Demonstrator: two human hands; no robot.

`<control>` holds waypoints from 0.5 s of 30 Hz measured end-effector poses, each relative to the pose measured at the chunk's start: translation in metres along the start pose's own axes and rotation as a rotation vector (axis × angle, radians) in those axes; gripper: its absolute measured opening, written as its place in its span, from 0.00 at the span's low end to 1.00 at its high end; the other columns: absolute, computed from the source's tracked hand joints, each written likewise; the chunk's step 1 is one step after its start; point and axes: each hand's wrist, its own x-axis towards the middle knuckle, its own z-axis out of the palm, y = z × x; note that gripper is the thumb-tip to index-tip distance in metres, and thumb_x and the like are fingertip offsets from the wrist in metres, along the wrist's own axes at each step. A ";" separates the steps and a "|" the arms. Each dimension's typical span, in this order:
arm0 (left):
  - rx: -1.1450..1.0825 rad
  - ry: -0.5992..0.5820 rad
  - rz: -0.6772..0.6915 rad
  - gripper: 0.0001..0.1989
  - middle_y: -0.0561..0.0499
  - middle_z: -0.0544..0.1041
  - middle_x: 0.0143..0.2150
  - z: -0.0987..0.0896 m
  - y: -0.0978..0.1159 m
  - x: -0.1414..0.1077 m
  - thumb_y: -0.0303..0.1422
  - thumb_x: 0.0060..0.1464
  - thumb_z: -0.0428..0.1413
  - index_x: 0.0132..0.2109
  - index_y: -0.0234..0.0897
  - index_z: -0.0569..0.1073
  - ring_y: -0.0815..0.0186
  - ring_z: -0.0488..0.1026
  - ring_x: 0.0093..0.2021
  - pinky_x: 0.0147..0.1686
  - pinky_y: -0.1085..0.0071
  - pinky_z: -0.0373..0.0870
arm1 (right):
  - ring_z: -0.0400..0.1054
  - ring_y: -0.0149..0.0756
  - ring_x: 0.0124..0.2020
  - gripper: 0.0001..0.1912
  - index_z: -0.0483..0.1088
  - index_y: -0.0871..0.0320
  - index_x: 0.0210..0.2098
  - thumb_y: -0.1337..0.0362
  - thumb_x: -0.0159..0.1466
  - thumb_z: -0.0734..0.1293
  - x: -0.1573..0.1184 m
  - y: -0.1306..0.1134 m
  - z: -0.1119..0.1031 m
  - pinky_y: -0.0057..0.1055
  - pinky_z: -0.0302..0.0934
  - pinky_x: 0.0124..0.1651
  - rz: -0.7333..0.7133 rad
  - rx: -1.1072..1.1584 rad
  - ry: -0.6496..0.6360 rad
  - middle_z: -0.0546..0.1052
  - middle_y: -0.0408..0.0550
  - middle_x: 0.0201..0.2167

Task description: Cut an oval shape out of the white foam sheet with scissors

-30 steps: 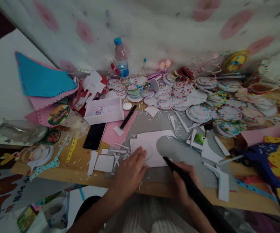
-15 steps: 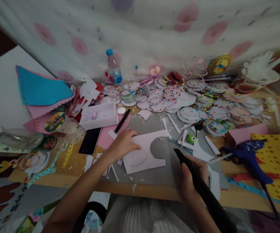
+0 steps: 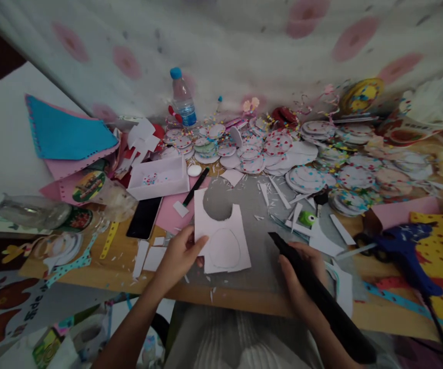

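My left hand (image 3: 181, 254) pinches the left edge of a white card (image 3: 206, 241), thumb on top and fingers below. A large round bite is cut out of the card's far edge, and a pencilled circle is drawn on its near part. My right hand (image 3: 304, 269) is wrapped round a long black utility knife (image 3: 316, 289). Its dark slanted tip points left and away from me, just right of the card and apart from it. Beneath lies a grey cutting mat (image 3: 256, 241) with white scraps and slivers on it.
Decorated white discs (image 3: 279, 148) pile up at the back. A white box (image 3: 159, 179), a marker (image 3: 197, 185) and a phone (image 3: 142, 218) lie left. Right are a green one-eyed figure (image 3: 306, 219) and a blue glue gun (image 3: 402, 256). A water bottle (image 3: 184, 100) stands behind.
The card has been turned so its cut-out faces away from me instead of right. My left hand moved from its top to gripping its left edge. The knife stays in my right hand.
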 end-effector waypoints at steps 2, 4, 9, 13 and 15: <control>0.229 0.006 0.042 0.16 0.55 0.69 0.24 -0.007 -0.001 0.001 0.46 0.59 0.50 0.41 0.37 0.68 0.64 0.71 0.20 0.22 0.68 0.68 | 0.71 0.40 0.35 0.11 0.67 0.54 0.42 0.61 0.60 0.67 0.005 0.000 -0.005 0.36 0.66 0.36 -0.060 -0.037 -0.073 0.75 0.47 0.35; 0.525 0.141 0.126 0.20 0.49 0.73 0.30 -0.013 0.002 0.004 0.46 0.59 0.50 0.49 0.35 0.69 0.58 0.75 0.30 0.30 0.63 0.71 | 0.72 0.41 0.35 0.10 0.68 0.53 0.42 0.62 0.61 0.66 0.013 0.000 -0.009 0.36 0.67 0.36 -0.122 -0.063 -0.175 0.76 0.47 0.36; 0.880 0.209 0.485 0.41 0.31 0.61 0.62 -0.007 0.005 0.019 0.54 0.53 0.53 0.64 0.28 0.56 0.47 0.61 0.62 0.56 0.53 0.62 | 0.74 0.39 0.33 0.08 0.67 0.52 0.41 0.65 0.62 0.64 0.038 -0.005 -0.004 0.34 0.69 0.35 -0.294 -0.079 -0.405 0.78 0.46 0.34; 0.969 -0.002 0.618 0.52 0.33 0.46 0.70 0.015 -0.008 0.037 0.61 0.46 0.53 0.66 0.27 0.51 0.48 0.40 0.70 0.66 0.50 0.41 | 0.74 0.38 0.33 0.08 0.67 0.53 0.43 0.67 0.64 0.62 0.055 -0.015 0.015 0.34 0.70 0.36 -0.403 -0.071 -0.600 0.78 0.46 0.34; 0.989 -0.034 0.598 0.54 0.34 0.45 0.71 0.023 -0.014 0.043 0.62 0.45 0.52 0.67 0.27 0.49 0.50 0.37 0.71 0.66 0.50 0.36 | 0.74 0.36 0.34 0.09 0.67 0.53 0.44 0.68 0.64 0.61 0.061 -0.019 0.026 0.33 0.70 0.37 -0.434 -0.060 -0.711 0.78 0.46 0.35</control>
